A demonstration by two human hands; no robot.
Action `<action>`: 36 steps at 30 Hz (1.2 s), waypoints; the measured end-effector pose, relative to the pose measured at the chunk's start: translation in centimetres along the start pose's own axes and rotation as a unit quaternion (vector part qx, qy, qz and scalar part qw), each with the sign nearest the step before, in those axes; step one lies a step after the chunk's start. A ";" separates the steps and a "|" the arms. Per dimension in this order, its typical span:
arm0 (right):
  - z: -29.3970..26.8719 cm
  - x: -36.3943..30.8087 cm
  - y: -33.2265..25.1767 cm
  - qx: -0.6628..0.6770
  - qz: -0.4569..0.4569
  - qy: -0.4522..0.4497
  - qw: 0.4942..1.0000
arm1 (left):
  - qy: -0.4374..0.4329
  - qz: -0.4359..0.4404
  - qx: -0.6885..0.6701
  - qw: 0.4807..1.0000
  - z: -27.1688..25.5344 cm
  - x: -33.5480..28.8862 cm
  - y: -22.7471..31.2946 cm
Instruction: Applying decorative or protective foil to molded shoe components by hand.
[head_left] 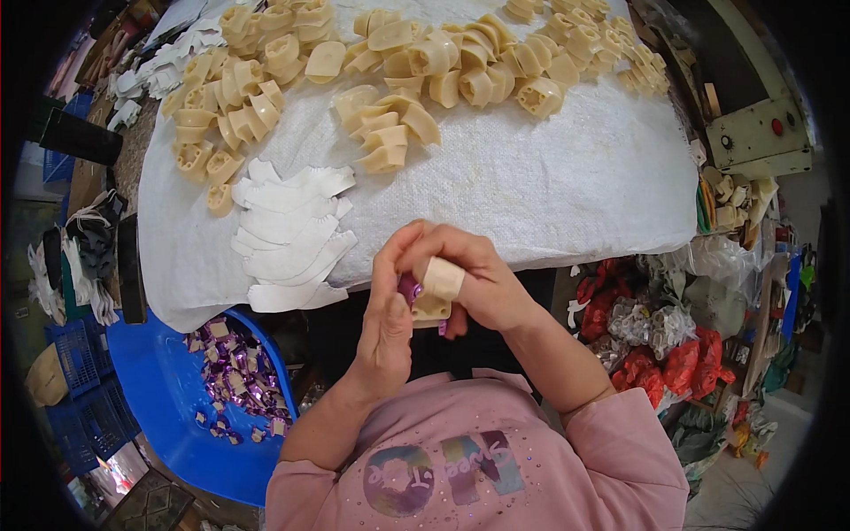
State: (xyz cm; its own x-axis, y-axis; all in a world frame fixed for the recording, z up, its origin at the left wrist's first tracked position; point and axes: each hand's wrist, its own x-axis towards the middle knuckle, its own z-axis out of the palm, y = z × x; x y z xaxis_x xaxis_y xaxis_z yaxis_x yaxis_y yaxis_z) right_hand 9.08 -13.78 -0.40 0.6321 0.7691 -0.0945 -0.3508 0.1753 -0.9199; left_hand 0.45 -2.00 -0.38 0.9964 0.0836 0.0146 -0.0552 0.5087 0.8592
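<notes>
Over the near edge of the covered table, my left hand [386, 310] and my right hand [485, 276] close together around one beige plastic shoe heel [430, 310]. Shiny purple material [408, 288] shows along its side, partly hidden by my fingers. A pale band [444, 279] wraps what looks like my right thumb. Just beyond my left hand lies an overlapping stack of white cut pieces [292, 239]. Bare beige heels [390, 133] are heaped farther back, many nested in rows.
A blue basin [159, 416] with many small purple-covered heels [239, 376] stands at the lower left. White woven sheeting [567, 195] covers the table. Red plastic bags [682, 367] hang at the right, below a machine box [761, 133]. Dark blue crates [80, 354] stand far left.
</notes>
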 end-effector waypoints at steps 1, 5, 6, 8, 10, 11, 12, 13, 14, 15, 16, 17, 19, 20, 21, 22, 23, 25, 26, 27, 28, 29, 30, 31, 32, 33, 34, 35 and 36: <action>-0.1 -0.1 -0.1 -0.022 0.052 -0.034 0.998 | 0.009 0.000 0.065 0.998 0.1 -0.3 0.1; 0.9 -1.2 1.0 -0.029 -0.009 0.001 1.000 | 0.033 0.067 0.206 0.976 0.7 -0.2 -0.2; 1.2 -1.0 1.5 -0.052 -0.098 -0.001 0.994 | 0.033 0.067 0.205 0.976 0.6 -0.1 -0.4; 1.9 -0.9 2.2 -0.046 -0.121 0.009 0.992 | 0.080 0.093 0.248 0.961 0.1 0.0 -0.8; 1.7 -0.7 2.8 -0.080 -0.165 0.004 0.983 | 0.101 0.078 0.202 0.971 -0.2 0.0 -0.9; 1.9 -0.8 2.9 -0.080 -0.165 0.002 0.983 | 0.122 0.062 0.155 0.978 -0.3 0.0 -0.9; 2.3 -1.0 2.7 -0.025 -0.150 0.018 0.988 | 0.135 0.059 0.133 0.980 -0.4 0.0 -0.8; 2.7 -1.1 2.5 0.029 -0.133 0.034 0.990 | 0.137 0.060 0.134 0.980 -0.4 0.0 -0.7; 2.5 -1.0 2.6 0.030 -0.133 0.031 0.990 | 0.138 0.049 0.121 0.982 -0.2 -0.1 -0.7; 2.2 -0.8 2.8 -0.047 -0.169 0.021 0.984 | 0.139 0.038 0.109 0.984 -0.1 -0.2 -0.7; 2.0 -0.7 3.0 -0.123 -0.204 0.011 0.971 | 0.141 0.038 0.109 0.983 -0.1 -0.3 -1.0; 2.1 -0.6 3.1 -0.123 -0.203 0.009 0.971 | 0.143 0.073 0.167 0.973 -0.2 -0.5 -1.6; 2.4 -0.5 3.2 -0.182 -0.261 0.041 0.947 | 0.146 0.109 0.225 0.957 -0.3 -0.6 -2.0; 2.4 -0.5 3.2 -0.182 -0.262 0.039 0.947 | 0.135 0.094 0.204 0.965 -0.3 -0.6 -2.0; 2.2 -0.4 3.1 -0.195 -0.257 0.049 0.945 | 0.124 0.079 0.183 0.972 -0.4 -0.5 -1.9; 2.0 -0.4 3.1 -0.207 -0.249 0.061 0.944 | 0.105 0.095 0.218 0.965 -0.6 -0.1 -1.9; 2.0 -0.6 2.7 -0.207 -0.248 0.060 0.944 | 0.106 0.095 0.218 0.965 -0.6 0.1 -1.6; 2.4 -1.0 1.7 -0.124 -0.101 0.069 0.985 | 0.052 -0.009 -0.074 0.996 -0.5 0.4 -0.4; 2.0 -0.8 1.8 -0.103 -0.093 0.042 0.989 | 0.000 -0.004 -0.041 0.999 -1.8 0.3 -0.7; 1.9 -0.8 1.6 -0.102 -0.093 0.041 0.990 | 0.001 -0.003 -0.040 0.999 -1.8 0.3 -0.6; 2.0 -0.8 1.3 -0.074 -0.070 0.035 0.994 | 0.002 -0.010 -0.123 0.992 -1.6 0.4 -0.4; 1.9 -0.8 1.0 -0.047 -0.047 0.029 0.997 | 0.003 -0.017 -0.205 0.979 -1.6 0.5 -0.3; 1.8 -0.8 0.7 -0.032 -0.016 0.034 0.999 | 0.004 -0.017 -0.204 0.979 -1.7 0.6 -0.3; 1.4 -0.8 0.7 -0.031 -0.016 0.035 0.999 | -0.003 -0.010 -0.176 0.984 -1.8 0.6 -0.3; 1.0 -0.7 0.6 -0.077 -0.067 0.046 0.994 | -0.011 -0.003 -0.148 0.989 -2.0 0.6 -0.4; 0.8 -0.6 0.6 -0.122 -0.117 0.057 0.984 | -0.011 -0.004 -0.148 0.989 -2.1 0.6 -0.2; 1.0 -0.5 -0.1 -0.154 -0.131 0.115 0.973 | -0.010 -0.021 -0.080 0.997 -2.2 0.5 0.2; 0.8 -0.4 -0.7 -0.154 -0.131 0.117 0.972 | -0.008 -0.037 -0.011 0.999 -2.2 0.4 0.5; 0.4 -0.2 -1.1 -0.333 -0.160 0.098 0.924 | -0.009 -0.038 -0.011 0.999 -2.1 0.3 0.6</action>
State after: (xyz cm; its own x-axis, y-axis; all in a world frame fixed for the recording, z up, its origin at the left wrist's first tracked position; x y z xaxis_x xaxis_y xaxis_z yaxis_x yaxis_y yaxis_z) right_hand 9.05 -13.89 0.82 0.7661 0.6056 0.2154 0.3375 -0.0939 -0.9366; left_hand 0.59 0.11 -0.90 0.9988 0.0279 -0.0412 0.0201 0.5323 0.8463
